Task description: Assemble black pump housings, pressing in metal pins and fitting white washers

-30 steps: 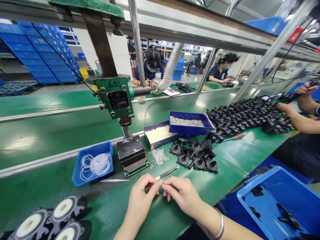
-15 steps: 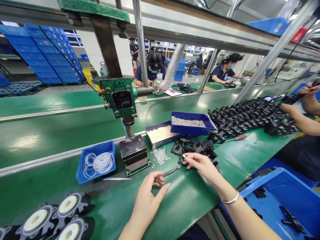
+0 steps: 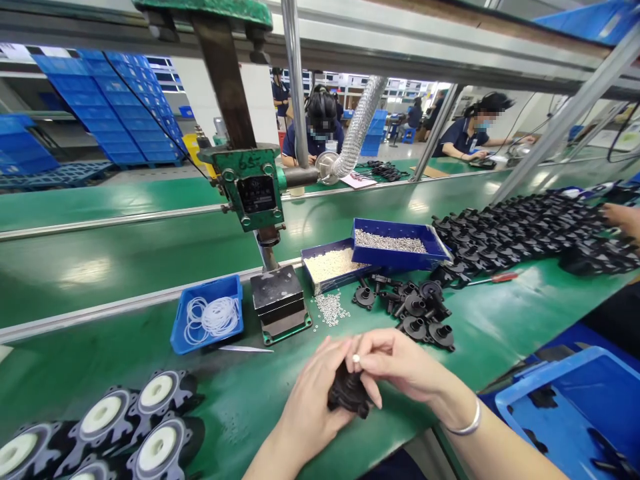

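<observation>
In my left hand (image 3: 315, 393) is a round black plastic housing (image 3: 353, 395), its fingers wrapped around the side and partly covering it. Close above the housing, my right hand (image 3: 395, 363) pinches a small white piece (image 3: 356, 359) between thumb and fingertips. I cannot tell whether the white piece touches the housing. Small shiny rings (image 3: 331, 309) lie scattered on the green bench just beyond my hands. More black housings (image 3: 415, 305) with short stems form a loose pile to the right of the rings.
A press (image 3: 255, 187) stands over a black metal block (image 3: 277, 293). Blue trays hold white rings (image 3: 215, 319), cream-coloured bits (image 3: 333, 265) and metal pins (image 3: 390, 241). Assembled units with white centres (image 3: 157, 443) sit front left. A blue bin (image 3: 565, 380) is at right. A co-worker's hand (image 3: 623, 217) reaches in.
My left hand has gone from open to holding a black housing. My right hand has come toward it with the white piece. The dark tweezers near my left hand no longer show.
</observation>
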The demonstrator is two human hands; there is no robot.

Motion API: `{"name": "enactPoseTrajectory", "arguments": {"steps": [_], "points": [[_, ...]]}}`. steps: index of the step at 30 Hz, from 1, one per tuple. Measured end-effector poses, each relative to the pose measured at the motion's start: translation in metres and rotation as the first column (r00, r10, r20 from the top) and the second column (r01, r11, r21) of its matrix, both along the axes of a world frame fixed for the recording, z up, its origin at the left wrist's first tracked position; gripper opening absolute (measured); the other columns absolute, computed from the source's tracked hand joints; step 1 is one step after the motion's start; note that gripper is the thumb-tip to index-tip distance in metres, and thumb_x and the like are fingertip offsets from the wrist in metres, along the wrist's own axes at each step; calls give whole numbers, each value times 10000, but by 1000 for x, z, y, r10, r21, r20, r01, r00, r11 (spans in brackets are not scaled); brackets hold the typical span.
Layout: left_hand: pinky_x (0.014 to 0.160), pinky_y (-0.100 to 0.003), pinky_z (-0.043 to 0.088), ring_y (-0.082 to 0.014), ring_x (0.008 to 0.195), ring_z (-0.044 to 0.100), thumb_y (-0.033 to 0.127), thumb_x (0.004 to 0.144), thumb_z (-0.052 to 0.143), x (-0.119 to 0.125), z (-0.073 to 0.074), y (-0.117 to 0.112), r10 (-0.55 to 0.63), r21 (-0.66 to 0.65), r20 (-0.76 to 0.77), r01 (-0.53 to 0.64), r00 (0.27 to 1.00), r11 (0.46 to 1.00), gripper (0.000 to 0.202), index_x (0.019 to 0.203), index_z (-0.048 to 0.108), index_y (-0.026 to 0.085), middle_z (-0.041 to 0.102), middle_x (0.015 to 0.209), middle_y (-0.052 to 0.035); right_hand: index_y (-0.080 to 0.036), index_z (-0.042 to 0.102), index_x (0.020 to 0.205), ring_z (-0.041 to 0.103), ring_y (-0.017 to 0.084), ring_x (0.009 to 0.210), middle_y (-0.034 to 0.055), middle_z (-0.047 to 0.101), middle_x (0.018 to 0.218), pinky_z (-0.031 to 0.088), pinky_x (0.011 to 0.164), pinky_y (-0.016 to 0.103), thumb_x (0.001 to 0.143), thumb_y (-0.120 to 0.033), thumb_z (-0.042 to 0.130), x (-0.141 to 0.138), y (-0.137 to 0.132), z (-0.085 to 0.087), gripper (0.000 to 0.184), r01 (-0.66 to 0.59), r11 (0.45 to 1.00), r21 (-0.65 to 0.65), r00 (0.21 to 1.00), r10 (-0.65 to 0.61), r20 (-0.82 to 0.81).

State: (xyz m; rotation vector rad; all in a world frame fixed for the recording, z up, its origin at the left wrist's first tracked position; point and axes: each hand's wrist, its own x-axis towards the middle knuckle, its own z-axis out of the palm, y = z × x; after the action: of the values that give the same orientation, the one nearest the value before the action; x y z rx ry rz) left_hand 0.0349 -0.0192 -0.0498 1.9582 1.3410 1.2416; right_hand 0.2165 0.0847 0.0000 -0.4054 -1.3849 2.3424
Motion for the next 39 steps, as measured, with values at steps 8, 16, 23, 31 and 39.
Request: {"name": "enactPoseTrajectory", "arguments": {"steps": [8,16,23,31,39], "points": [[679,-296,569,-166,579,676,412,837,745,-5,13,10,495,-531,670,-109,553,840,393,1112,602,171,715,758,-35,-137,666,821,628,61,526,22,700,817,518,536,169,894,-303,709,-54,19,2,187,300,954,-4,952,-300,-59],[864,-379,598,-246,970,721,218,879,681,-10,18,14,512,-541,839,175,186,823,321,1169,571,136,717,1108,-132,-147,639,901,582,93,376,1,664,628,425,372,167,908,-421,670,-60,18,-24,276,174,966,192,973,-199,120],[960,-423,562,-263,1046,698,120,865,602,-11,14,14,522,-537,843,152,130,830,277,1141,598,135,709,1134,-115,-168,689,1027,563,69,439,-10,624,664,463,457,181,979,-400,553,-57,13,-38,273,116,788,604,931,-299,212],[1016,-436,531,-254,1097,666,131,848,625,-12,16,14,495,-506,862,170,108,845,289,1136,637,157,695,1169,-91,-205,660,1112,686,131,715,34,728,858,542,682,219,994,-196,511,-54,5,-38,190,117,395,911,927,-373,43],[1025,-421,518,-258,1163,624,168,877,650,-11,14,12,492,-517,853,146,174,844,285,1161,627,167,666,1227,-100,-219,626,1170,703,139,844,34,728,979,552,775,236,984,-145,522,-50,4,-46,225,123,347,930,923,-385,22]]}}
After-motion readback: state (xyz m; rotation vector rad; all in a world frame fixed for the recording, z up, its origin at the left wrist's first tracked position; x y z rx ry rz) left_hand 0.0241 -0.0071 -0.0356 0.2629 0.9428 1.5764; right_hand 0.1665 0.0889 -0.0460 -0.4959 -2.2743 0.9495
